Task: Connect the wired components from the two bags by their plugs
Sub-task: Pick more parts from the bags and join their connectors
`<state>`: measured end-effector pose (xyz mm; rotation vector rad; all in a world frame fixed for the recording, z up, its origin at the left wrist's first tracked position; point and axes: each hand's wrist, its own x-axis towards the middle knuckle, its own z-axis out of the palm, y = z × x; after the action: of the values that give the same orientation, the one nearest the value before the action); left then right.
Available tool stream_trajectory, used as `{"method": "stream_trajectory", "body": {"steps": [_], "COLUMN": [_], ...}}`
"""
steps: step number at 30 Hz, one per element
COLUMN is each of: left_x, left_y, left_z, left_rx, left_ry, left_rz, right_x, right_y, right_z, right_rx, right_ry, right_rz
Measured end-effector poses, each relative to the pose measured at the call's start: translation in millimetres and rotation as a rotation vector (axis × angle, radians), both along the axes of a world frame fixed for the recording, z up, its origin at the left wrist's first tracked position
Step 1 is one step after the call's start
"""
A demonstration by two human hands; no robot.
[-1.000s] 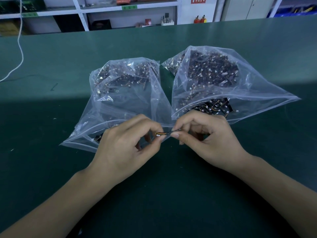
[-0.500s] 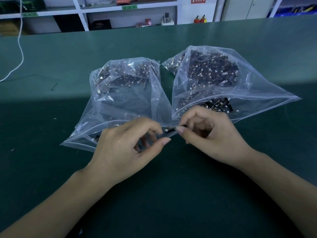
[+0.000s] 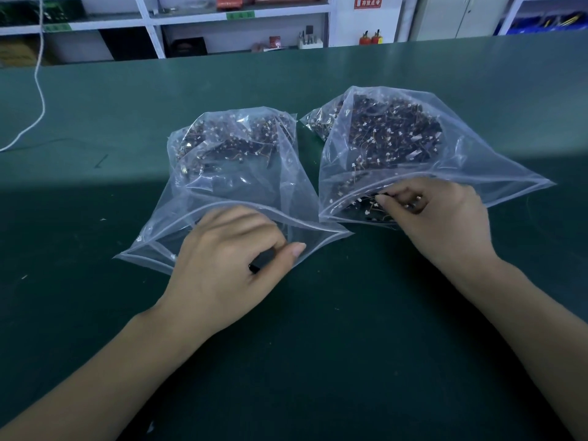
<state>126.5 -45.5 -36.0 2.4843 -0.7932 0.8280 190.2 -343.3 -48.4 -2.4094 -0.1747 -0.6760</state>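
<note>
Basically mid-cycle, both hands were at the bags fetching parts, nothing being mated in view.

Left hand (image 3: 222, 265): at the mouth of the left bag (image 3: 222, 173), fingers curled in a narrow grip around a small black part (image 3: 259, 262). Only its dark end showed between thumb and fingers, so I couldn't tell whether it was a single component or an already joined pair.

Right hand (image 3: 442, 218): fingertips reaching into the open mouth of the right bag (image 3: 413, 154), pinching in among the loose parts there. Narrow grip, looked closed on one wired component (image 3: 380, 197), but the pile hid exactly which piece.

Progress, as judged: no separate stack of finished assemblies was visible on the counter (image 3: 318, 345), so the count done couldn't be read. Both bags looked well filled, so most of the job seemed left.

Containers:
- Left bag: clear zip-type plastic, lying on the counter, mouth toward the person and gaping. Dark components with thin wires and small white plugs heaped at the far end, near end mostly clear film.
- Right bag: same kind, just beside the left one, fuller, parts spread from the far end to the mouth. A smaller clear packet (image 3: 318, 122) of similar parts sat behind it, touching or tucked against it; couldn't tell which.

Next step likely: draw out the right-hand piece, bring plugs together.
</note>
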Motion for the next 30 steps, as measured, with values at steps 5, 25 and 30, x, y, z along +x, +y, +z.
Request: {"method": "stream_trajectory", "body": {"steps": [5,25,30], "left_x": [3.3,0.7,0.1], "left_y": [5.4,14.1,11.9], "left_z": [-0.5,8.9,8.8], "left_rx": [0.129,0.161,0.112], "left_ry": [0.147,0.224,0.212], "left_rz": [0.117,0.312,0.249], "right_x": [-0.3,-21.4,-23.0], "right_y": [-2.4,23.9,29.0], "right_z": [0.9,7.9,5.3], "right_rx": [-0.13,0.009,0.041], "right_ry": [0.053,-0.061,-0.071], "right_rz": [-0.051,0.137,0.212]}}
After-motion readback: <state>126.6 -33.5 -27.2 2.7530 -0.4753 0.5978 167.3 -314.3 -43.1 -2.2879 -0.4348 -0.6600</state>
